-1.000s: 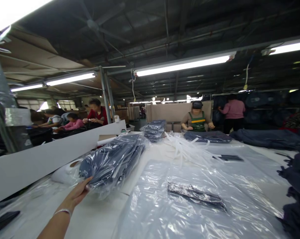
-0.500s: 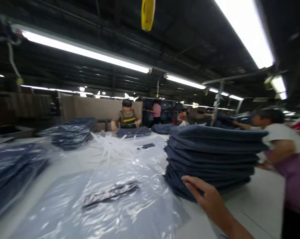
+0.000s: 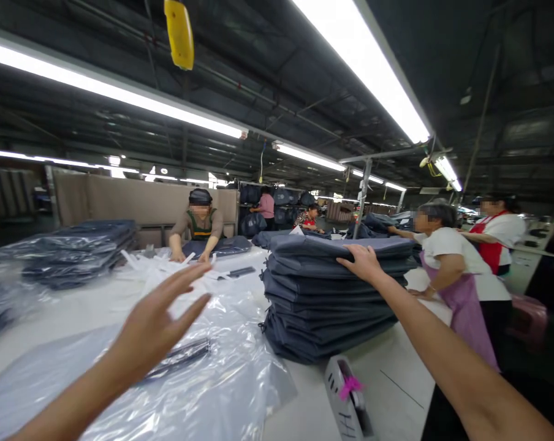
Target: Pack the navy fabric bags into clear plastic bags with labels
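A tall stack of folded dark blue fabric pieces (image 3: 323, 306) stands on the white table (image 3: 391, 380); I cannot tell what kind of article they are. My right hand (image 3: 363, 263) reaches to the near upper edge of this stack, fingertips at the top layer and thumb apart below them. In the air to the left is my left hand (image 3: 155, 324), fingers stretched out, thumb apart, nothing in it. Beneath it lie clear plastic bags (image 3: 226, 392), with a bundle of dark strips (image 3: 185, 356) on them, partly hidden by the hand.
A grey box-like holder (image 3: 336, 392) with a pink piece stands before the stack. White strips (image 3: 139, 269) lie behind the bags, and plastic-wrapped dark bundles (image 3: 79, 245) at left. One co-worker (image 3: 201, 223) works across the table, another (image 3: 456, 263) at right. A yellow handle (image 3: 179, 33) hangs overhead.
My left hand has come into view over the bags. My right hand has risen from the stack's lower front to its top edge. The view has swung right, bringing the grey holder into sight.
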Demonstrator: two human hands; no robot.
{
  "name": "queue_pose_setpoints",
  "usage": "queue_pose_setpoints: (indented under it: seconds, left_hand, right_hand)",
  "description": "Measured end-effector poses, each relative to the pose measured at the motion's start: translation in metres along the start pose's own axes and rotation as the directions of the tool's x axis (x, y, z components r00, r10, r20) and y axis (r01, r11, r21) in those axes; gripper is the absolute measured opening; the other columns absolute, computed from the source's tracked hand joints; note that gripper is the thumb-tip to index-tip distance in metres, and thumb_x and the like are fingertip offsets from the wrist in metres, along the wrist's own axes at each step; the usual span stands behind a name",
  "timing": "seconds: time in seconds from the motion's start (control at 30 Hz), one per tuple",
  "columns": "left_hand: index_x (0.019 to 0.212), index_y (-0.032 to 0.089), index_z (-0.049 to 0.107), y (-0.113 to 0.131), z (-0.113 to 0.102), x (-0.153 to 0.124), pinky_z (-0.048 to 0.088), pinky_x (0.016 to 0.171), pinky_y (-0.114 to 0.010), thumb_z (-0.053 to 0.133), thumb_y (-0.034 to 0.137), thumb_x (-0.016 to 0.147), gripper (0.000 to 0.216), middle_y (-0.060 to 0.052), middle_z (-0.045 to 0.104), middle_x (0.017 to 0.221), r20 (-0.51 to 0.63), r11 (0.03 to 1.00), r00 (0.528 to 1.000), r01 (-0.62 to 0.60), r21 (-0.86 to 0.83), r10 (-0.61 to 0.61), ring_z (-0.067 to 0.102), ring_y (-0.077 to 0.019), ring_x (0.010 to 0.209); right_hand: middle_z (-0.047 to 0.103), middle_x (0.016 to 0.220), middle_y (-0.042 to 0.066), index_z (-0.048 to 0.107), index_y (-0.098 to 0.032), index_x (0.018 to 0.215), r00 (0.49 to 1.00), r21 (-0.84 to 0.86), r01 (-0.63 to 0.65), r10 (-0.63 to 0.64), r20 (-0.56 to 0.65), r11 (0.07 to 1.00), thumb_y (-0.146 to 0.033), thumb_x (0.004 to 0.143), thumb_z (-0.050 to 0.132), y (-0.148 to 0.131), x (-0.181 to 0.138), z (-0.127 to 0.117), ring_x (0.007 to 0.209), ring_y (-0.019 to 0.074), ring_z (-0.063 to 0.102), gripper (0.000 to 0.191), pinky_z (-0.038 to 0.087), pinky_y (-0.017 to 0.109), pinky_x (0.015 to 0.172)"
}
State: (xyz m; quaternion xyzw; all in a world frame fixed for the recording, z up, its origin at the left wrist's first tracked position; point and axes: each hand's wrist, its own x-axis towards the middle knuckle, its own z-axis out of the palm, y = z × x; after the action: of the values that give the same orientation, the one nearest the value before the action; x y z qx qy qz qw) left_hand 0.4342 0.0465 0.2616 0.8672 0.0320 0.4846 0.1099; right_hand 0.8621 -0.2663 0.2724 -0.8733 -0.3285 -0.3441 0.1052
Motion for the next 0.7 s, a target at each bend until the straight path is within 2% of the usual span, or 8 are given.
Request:
queue_pose_setpoints:
  seconds: [0.1, 0.2, 0.3, 0.37, 0.43, 0.53, 0.63, 0.7]
  left_hand:
    - [0.143, 0.028, 0.046, 0.066, 0.083, 0.074, 0.043, 0.11, -0.042, 0.051, 0.041, 0.094, 0.051, -0.007, 0.05, 0.147, 0.189, 0.953, 0.934, -0.302, -0.027, 0.302, 0.047, -0.0238, 0.134]
    - [0.148, 0.022, 0.036, 0.115, 0.177, 0.123, 0.023, 0.119, -0.052, 0.071, 0.048, 0.08, 0.08, -0.014, 0.038, 0.155, 0.326, 0.861, 0.824, -0.506, 0.054, 0.464, 0.028, -0.0313, 0.145]
    - [0.148, 0.019, 0.034, 0.135, 0.244, 0.136, 0.025, 0.113, -0.056, 0.085, 0.055, 0.06, 0.108, -0.022, 0.039, 0.15, 0.499, 0.822, 0.76, -0.549, 0.152, 0.416, 0.033, -0.0403, 0.14]
    - [0.149, 0.021, 0.033, 0.135, 0.268, 0.131, 0.035, 0.103, -0.051, 0.087, 0.042, 0.06, 0.106, -0.024, 0.046, 0.143, 0.559, 0.819, 0.761, -0.525, 0.233, 0.328, 0.046, -0.0402, 0.128]
    - [0.15, 0.021, 0.031, 0.129, 0.278, 0.125, 0.041, 0.094, -0.045, 0.081, 0.026, 0.069, 0.095, -0.025, 0.049, 0.138, 0.56, 0.81, 0.775, -0.512, 0.285, 0.293, 0.054, -0.0367, 0.119]
    - [0.149, 0.017, 0.03, 0.121, 0.274, 0.121, 0.044, 0.087, -0.04, 0.065, 0.015, 0.078, 0.079, -0.025, 0.053, 0.132, 0.546, 0.792, 0.773, -0.537, 0.291, 0.323, 0.058, -0.0323, 0.114]
    - [0.146, 0.015, 0.036, 0.12, 0.262, 0.13, 0.047, 0.08, -0.035, 0.05, 0.01, 0.085, 0.062, -0.02, 0.061, 0.119, 0.566, 0.781, 0.743, -0.57, 0.253, 0.359, 0.064, -0.027, 0.102]
    - [0.142, 0.016, 0.042, 0.121, 0.254, 0.141, 0.048, 0.076, -0.033, 0.045, 0.008, 0.088, 0.055, -0.017, 0.066, 0.111, 0.586, 0.777, 0.716, -0.59, 0.217, 0.379, 0.067, -0.0241, 0.093]
  right_hand:
    - [0.06, 0.133, 0.014, 0.058, -0.021, 0.129, 0.996, 0.057, 0.045, -0.04, -0.081, 0.997, -0.049, 0.094, 0.047, -0.004, -0.03, 0.021, 0.13, 0.0316, 0.047, 0.047, 0.019, 0.058, 0.113]
    - [0.06, 0.135, 0.012, 0.056, -0.023, 0.132, 0.994, 0.143, 0.067, -0.053, -0.1, 0.988, -0.045, 0.094, 0.048, -0.004, -0.05, 0.023, 0.133, 0.0311, 0.045, 0.046, 0.019, 0.059, 0.114]
    - [0.059, 0.137, 0.009, 0.057, -0.025, 0.133, 0.994, 0.279, 0.102, -0.09, -0.058, 0.955, -0.044, 0.092, 0.051, 0.006, -0.065, 0.014, 0.134, 0.0293, 0.045, 0.045, 0.021, 0.057, 0.116]
    - [0.06, 0.136, 0.007, 0.061, -0.026, 0.128, 0.996, 0.41, 0.09, -0.07, -0.062, 0.908, -0.045, 0.092, 0.052, 0.015, -0.078, 0.009, 0.134, 0.0279, 0.046, 0.042, 0.024, 0.054, 0.118]
    - [0.062, 0.132, 0.008, 0.065, -0.024, 0.119, 0.986, 0.576, -0.063, 0.138, -0.088, 0.815, -0.049, 0.091, 0.053, 0.021, -0.095, 0.01, 0.13, 0.0285, 0.05, 0.04, 0.03, 0.051, 0.116]
    - [0.066, 0.121, 0.013, 0.062, -0.02, 0.111, 0.822, 0.877, -0.34, 0.56, 0.103, 0.339, -0.055, 0.088, 0.057, 0.021, -0.116, 0.017, 0.116, 0.03, 0.062, 0.043, 0.046, 0.05, 0.106]
    - [0.065, 0.117, 0.018, 0.057, -0.015, 0.109, 0.736, 0.898, -0.369, 0.515, 0.44, -0.239, -0.056, 0.084, 0.065, 0.01, -0.119, 0.022, 0.109, 0.028, 0.066, 0.048, 0.053, 0.042, 0.1]
    - [0.066, 0.116, 0.018, 0.057, -0.014, 0.107, 0.741, 0.838, -0.349, 0.424, 0.52, -0.419, -0.055, 0.086, 0.065, 0.002, -0.111, 0.019, 0.11, 0.0253, 0.066, 0.046, 0.053, 0.037, 0.101]
